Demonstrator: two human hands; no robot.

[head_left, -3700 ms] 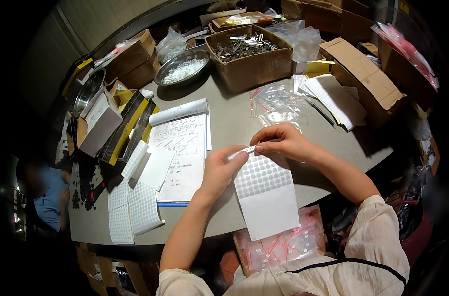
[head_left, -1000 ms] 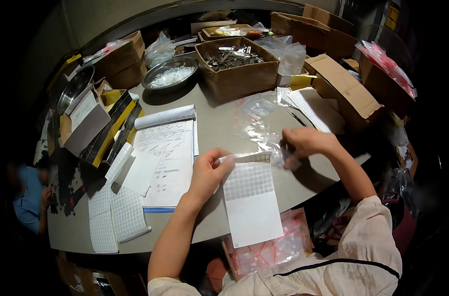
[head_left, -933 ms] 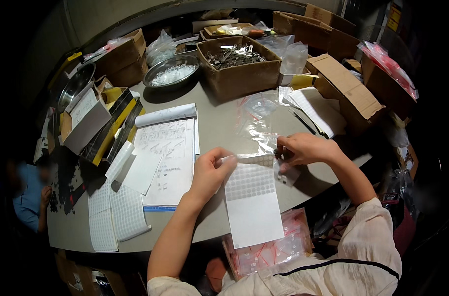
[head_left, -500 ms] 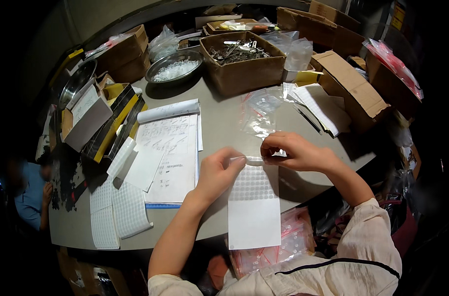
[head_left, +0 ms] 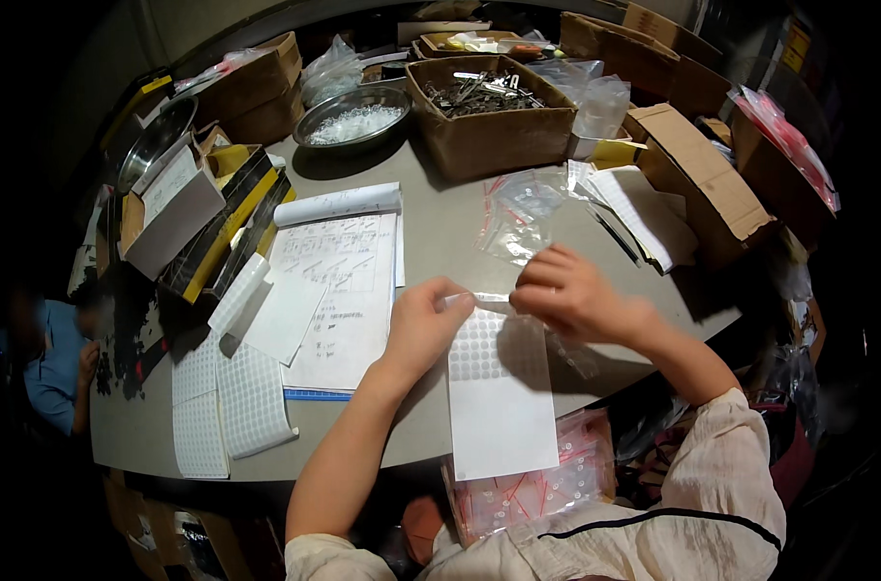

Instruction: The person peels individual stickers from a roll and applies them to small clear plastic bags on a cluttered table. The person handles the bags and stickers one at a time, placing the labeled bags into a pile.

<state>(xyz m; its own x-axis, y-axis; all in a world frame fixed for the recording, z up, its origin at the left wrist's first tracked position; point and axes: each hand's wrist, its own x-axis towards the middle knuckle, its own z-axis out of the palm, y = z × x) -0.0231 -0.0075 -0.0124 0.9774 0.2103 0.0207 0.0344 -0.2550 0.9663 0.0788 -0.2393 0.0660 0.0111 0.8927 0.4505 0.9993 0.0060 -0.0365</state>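
A white sheet of small round grey stickers hangs over the table's front edge, its lower part bare of stickers. My left hand is closed on its top left corner, thumb over fingers. The top edge curls up between my hands. My right hand is closed, fingertips bent together at the top right corner; what they pinch is hidden. Below that hand is a small clear plastic bag, partly covered. Several more clear zip bags lie just beyond my hands.
On the left lie a written notepad and more sticker sheets. At the back stand a metal bowl of small clear pieces and a cardboard box of dark metal parts. Bags with red edges lie at my lap. Another person sits far left.
My right hand has turned, its knuckles now up and its fingers curled tighter over the sheet's top corner. My left hand keeps its hold. The whole view has shifted slightly.
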